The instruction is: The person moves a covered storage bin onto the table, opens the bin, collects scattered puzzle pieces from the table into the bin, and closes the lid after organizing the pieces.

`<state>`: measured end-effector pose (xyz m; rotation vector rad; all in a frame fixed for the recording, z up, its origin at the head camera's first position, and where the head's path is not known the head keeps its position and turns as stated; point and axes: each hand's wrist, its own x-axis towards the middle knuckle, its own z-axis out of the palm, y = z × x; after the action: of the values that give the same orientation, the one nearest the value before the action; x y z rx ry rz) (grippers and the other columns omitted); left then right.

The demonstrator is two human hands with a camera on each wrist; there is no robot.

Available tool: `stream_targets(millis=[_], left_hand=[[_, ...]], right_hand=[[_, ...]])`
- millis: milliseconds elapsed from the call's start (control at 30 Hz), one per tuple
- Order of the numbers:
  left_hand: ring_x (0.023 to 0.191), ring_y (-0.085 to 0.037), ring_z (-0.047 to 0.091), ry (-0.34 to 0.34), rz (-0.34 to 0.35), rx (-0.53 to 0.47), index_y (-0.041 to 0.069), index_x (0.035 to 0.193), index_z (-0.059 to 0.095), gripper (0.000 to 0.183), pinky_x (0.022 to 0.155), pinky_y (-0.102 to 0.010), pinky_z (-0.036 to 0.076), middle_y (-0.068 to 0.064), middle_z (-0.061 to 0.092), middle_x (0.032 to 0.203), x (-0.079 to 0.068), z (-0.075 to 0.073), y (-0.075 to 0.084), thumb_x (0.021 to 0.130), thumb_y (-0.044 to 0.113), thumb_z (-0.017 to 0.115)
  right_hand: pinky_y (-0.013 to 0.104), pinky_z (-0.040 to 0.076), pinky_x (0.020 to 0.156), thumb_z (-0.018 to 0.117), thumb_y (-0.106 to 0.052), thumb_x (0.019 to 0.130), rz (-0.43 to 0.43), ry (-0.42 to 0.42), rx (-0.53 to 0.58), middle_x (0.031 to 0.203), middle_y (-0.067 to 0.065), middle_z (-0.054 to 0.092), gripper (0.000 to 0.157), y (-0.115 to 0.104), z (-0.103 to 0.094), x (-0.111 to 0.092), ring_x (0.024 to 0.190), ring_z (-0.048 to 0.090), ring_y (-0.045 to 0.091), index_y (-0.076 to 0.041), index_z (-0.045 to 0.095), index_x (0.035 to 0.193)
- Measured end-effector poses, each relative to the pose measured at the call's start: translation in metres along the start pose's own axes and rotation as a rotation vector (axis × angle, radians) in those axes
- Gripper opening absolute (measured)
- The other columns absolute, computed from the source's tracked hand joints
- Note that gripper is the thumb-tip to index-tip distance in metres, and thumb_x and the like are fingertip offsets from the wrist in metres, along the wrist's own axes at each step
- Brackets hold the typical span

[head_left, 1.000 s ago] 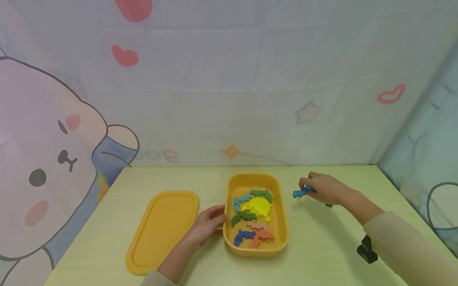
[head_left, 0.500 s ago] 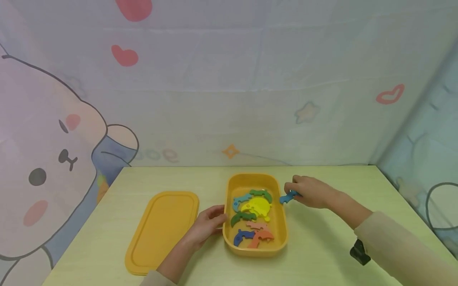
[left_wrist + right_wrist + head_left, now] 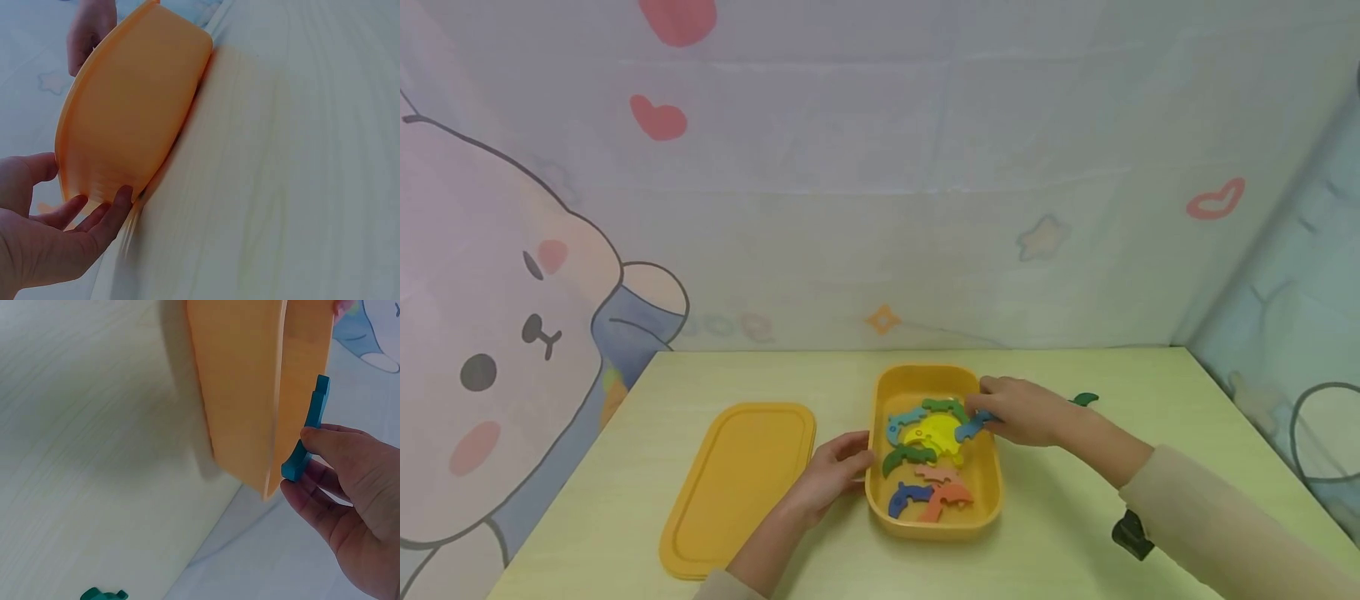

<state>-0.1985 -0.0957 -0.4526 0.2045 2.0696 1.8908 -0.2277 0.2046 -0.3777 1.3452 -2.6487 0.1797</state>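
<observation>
My right hand (image 3: 1026, 412) pinches a blue notched puzzle piece (image 3: 309, 428) between thumb and fingers. In the head view the piece overlaps the right side of the yellow box (image 3: 932, 531), over the yellow round piece (image 3: 942, 432). Inside the box lie flat animal-like pieces, among them a light blue one (image 3: 895, 427), a green one (image 3: 910, 455), a dark blue one (image 3: 898, 500) and an orange one (image 3: 955, 493). My left hand (image 3: 56, 231) has loosely bent fingers, their tips at the box's outer wall, and the thumb right by the rim.
A yellow lid (image 3: 741, 483) lies flat on the table, left of the box. A dark green piece (image 3: 1084, 399) sits on the table behind the right wrist. Below the right sleeve shows a black device (image 3: 1131, 535). A printed cloth (image 3: 820, 208) hangs at the table's back edge.
My right hand has moved left with the blue puzzle piece, from the table right of the box to over the box. The dark green piece now shows more. My left hand stays in place.
</observation>
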Motion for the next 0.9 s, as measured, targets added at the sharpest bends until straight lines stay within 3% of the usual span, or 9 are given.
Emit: stream_targets(millis=[367, 600, 900], left_hand=[[0.112, -0.027, 0.053, -0.003, 0.004, -0.005, -0.002, 0.137, 0.038, 0.049, 0.086, -0.037, 0.052, -0.021, 0.043, 0.134, 0.0, 0.0, 0.0, 0.094, 0.019, 0.051], [0.113, -0.028, 0.053, -0.006, 0.017, -0.004, -0.001, 0.137, 0.038, 0.049, 0.087, -0.038, 0.051, -0.021, 0.043, 0.134, -0.001, 0.0, 0.0, 0.094, 0.02, 0.051], [0.113, -0.027, 0.053, -0.005, 0.015, 0.004, -0.002, 0.137, 0.038, 0.049, 0.087, -0.038, 0.051, -0.021, 0.043, 0.135, -0.003, 0.0, 0.0, 0.094, 0.019, 0.051]], right_hand=[[0.022, 0.045, 0.064, 0.066, -0.017, 0.085, 0.022, -0.123, -0.015, 0.084, -0.003, 0.049, 0.014, -0.025, 0.006, 0.019, 0.07, 0.044, 0.009, -0.019, 0.06, 0.097], [0.02, 0.045, 0.063, 0.066, -0.016, 0.085, -0.033, -0.119, -0.019, 0.085, -0.002, 0.05, 0.014, -0.035, 0.008, 0.028, 0.071, 0.045, 0.01, -0.018, 0.056, 0.095], [0.021, 0.045, 0.068, 0.066, -0.02, 0.085, -0.044, -0.135, -0.024, 0.087, -0.002, 0.052, 0.017, -0.046, 0.011, 0.036, 0.074, 0.046, 0.01, -0.017, 0.06, 0.1]])
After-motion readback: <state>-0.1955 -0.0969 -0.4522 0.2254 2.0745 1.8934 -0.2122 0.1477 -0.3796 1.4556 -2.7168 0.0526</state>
